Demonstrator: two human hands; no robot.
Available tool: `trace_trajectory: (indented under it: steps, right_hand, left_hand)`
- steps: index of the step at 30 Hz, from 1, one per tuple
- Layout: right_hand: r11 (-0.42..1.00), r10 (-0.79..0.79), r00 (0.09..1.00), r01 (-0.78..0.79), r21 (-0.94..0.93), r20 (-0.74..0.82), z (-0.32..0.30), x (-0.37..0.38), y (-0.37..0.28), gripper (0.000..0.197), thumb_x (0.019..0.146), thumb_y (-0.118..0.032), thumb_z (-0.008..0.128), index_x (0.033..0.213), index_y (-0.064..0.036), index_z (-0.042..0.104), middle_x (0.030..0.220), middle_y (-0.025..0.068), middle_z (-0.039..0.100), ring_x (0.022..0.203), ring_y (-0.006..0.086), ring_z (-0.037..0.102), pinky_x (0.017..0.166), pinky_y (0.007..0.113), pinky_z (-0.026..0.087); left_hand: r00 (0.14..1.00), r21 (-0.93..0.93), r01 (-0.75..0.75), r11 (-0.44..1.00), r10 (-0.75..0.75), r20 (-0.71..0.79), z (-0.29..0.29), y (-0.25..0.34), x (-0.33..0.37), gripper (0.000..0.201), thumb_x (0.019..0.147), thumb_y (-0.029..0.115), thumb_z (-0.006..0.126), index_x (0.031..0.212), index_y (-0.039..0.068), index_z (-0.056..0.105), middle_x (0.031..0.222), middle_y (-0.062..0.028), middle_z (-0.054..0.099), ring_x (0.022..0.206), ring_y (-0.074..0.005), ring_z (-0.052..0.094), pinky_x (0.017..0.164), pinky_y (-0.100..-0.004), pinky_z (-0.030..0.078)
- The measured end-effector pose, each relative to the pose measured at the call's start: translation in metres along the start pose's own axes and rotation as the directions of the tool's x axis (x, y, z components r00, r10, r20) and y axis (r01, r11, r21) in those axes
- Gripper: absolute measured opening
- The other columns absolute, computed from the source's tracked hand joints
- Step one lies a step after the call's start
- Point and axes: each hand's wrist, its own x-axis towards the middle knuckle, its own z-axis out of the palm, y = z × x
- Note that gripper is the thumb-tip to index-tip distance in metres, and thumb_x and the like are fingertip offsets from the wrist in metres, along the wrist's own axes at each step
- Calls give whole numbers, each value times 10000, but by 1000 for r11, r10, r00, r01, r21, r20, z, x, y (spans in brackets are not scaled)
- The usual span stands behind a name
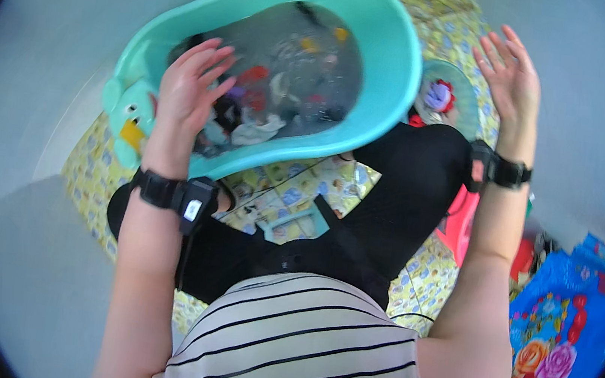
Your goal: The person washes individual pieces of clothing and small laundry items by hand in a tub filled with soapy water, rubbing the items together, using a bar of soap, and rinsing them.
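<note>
My left hand (192, 89) is raised over the near left side of a turquoise baby tub (397, 65), its fingers apart and nothing in them. Greyish water (310, 61) fills the tub's bottom, with several small wet cloth pieces in it: a white one (258, 131), red ones (254, 74) and dark ones. Yellow bits (309, 44) show toward the far side. Off to the right, my right hand (511, 79) is held up with spread fingers, holding nothing. Nearest to it is a clear greenish basin (467, 107) containing a purple and red cloth bundle (438, 96).
An animal-head ornament (131, 111) with a yellow piece forms the tub's left end. Beside my right knee stands a pink-red plastic thing (459, 219). A blue flowered bag or sheet (565, 327) lies at right. Patterned yellowish flooring (295, 188) runs beneath; grey walls (36, 81) curve around.
</note>
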Motion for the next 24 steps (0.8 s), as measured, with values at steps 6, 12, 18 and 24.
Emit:
trace_trajectory:
  steps: [6, 12, 18, 24]
  right_hand:
    - [780, 297, 811, -510, 362, 503, 129, -56, 83, 250, 800, -87, 529, 1027, -3, 464, 910, 144, 542, 854, 244, 545, 796, 353, 459]
    - [753, 655, 737, -622, -213, 164, 153, -51, 339, 255, 779, -60, 517, 1032, -27, 502, 815, 67, 547, 685, 163, 528, 625, 295, 450]
    - [-76, 719, 658, 397, -915, 225, 133, -94, 410, 529, 767, -303, 550, 1259, -165, 410, 1356, 117, 295, 1172, 390, 361, 933, 400, 376]
    - [-147, 783, 617, 308, -940, 80, 107, -51, 422, 423, 791, -271, 527, 1180, -108, 489, 1201, 145, 487, 1090, 333, 474, 897, 404, 405]
  left_hand:
    - [963, -174, -238, 956, 208, -172, -38, 29, -1, 250, 804, 86, 507, 1035, -9, 519, 943, -122, 557, 898, -219, 534, 781, -346, 436]
    - [976, -243, -191, 951, 156, -154, -51, 39, -16, 316, 804, 118, 512, 1090, -13, 493, 1076, -145, 500, 1004, -268, 475, 859, -416, 413]
    - [942, -142, -175, 974, 123, -312, -78, 4, -30, 283, 809, 147, 501, 1065, 29, 526, 1051, -88, 525, 980, -211, 480, 834, -377, 397]
    - [969, -157, 101, 982, -133, -207, -72, -10, -28, 218, 820, 137, 486, 1001, 30, 541, 1007, -70, 534, 955, -182, 489, 823, -353, 396]
